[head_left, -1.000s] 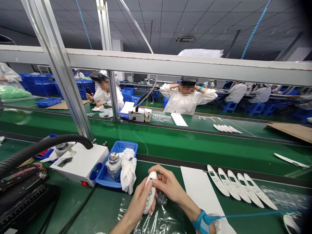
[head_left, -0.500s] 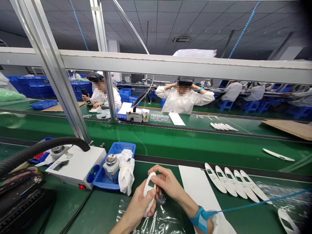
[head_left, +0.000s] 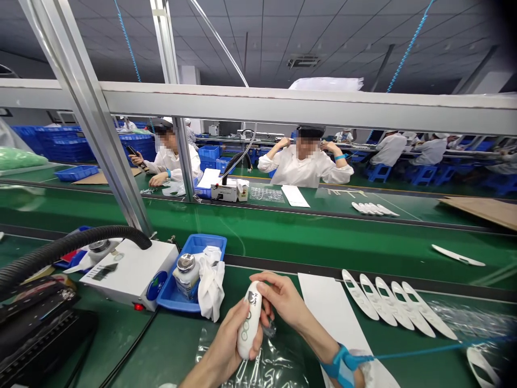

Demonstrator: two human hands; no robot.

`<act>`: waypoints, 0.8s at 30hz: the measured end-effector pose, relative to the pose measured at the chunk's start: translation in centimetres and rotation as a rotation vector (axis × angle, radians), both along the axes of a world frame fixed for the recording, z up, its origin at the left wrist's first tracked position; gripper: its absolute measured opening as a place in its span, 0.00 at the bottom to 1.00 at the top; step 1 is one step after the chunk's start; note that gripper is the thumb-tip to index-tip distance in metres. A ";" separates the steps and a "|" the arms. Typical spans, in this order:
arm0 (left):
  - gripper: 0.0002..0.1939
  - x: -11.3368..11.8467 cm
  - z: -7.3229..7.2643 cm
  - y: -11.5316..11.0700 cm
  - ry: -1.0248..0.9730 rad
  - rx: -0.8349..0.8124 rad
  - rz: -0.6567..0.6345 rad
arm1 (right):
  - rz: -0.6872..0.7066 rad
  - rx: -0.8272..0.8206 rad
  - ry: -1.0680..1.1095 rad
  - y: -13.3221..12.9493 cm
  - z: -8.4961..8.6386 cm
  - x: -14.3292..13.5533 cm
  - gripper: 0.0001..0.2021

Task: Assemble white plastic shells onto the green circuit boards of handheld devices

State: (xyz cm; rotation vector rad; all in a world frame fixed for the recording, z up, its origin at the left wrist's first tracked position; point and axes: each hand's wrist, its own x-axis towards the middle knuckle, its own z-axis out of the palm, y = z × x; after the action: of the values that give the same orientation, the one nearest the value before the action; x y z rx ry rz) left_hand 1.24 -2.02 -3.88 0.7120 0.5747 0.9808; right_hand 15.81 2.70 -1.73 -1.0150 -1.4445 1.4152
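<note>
Left hand (head_left: 230, 335) wraps the lower part of a tilted white handheld device (head_left: 250, 323); right hand (head_left: 284, 299), fingers curled, grasps its top

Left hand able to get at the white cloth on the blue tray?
Probably yes: the white cloth hangs over the edge of the blue tray, just beyond the left hand, with nothing visible between them. That hand is gripping the white device, so it would likely need to let go first.
</note>
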 end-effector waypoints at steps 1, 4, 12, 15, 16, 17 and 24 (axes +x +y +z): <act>0.20 0.0 0.1 0.0 0.004 -0.019 0.012 | -0.023 0.012 -0.019 0.0 0.1 0.0 0.24; 0.21 -0.1 0.3 0.2 0.032 -0.067 0.033 | -0.073 0.054 -0.065 0.0 0.2 0.0 0.21; 0.17 -0.6 0.3 0.3 0.143 0.037 0.019 | -0.034 0.100 -0.097 -0.1 0.5 0.1 0.20; 0.18 -0.6 0.1 0.3 0.207 0.112 0.011 | 0.004 0.088 -0.109 0.0 0.7 0.6 0.21; 0.18 -0.6 0.1 0.3 0.234 0.138 0.008 | 0.018 0.087 -0.112 0.0 0.8 0.7 0.21; 0.18 -0.6 0.0 0.2 0.262 0.163 0.006 | 0.032 0.089 -0.116 0.1 0.9 0.8 0.20; 0.20 -1.3 0.7 -0.5 0.550 0.346 0.052 | 0.156 0.172 -0.143 0.1 1.7 1.8 0.12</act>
State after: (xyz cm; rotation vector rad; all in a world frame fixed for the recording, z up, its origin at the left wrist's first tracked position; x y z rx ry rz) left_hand -0.07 -2.50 -3.21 1.3004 0.9154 0.9420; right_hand 17.59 2.78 0.01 -0.9261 -1.7508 1.3211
